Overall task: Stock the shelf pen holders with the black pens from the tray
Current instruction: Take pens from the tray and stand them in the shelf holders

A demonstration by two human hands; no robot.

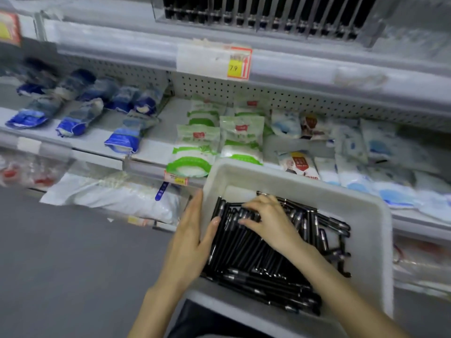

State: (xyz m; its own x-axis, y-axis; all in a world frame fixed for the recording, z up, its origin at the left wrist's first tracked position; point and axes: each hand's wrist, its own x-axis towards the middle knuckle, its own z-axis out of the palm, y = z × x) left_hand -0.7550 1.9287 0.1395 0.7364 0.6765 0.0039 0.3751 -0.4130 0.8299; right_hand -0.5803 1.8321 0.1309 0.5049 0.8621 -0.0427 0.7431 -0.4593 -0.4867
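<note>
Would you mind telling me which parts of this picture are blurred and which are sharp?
Head view: the left hand, right hand and black pens in the tray are fairly sharp; the blue packets at far left smear with motion blur; shelf rails bow from wide-angle distortion.

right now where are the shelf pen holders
In the head view, the pen holders sit on the top shelf, upper right of centre, just above the yellow price tag.

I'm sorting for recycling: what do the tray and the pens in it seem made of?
The tray: likely plastic, matte white, with a thick rounded moulded rim. The black pens: probably plastic barrels, faintly glossy, with silvery bands that may be metal; blur leaves that open.
</note>
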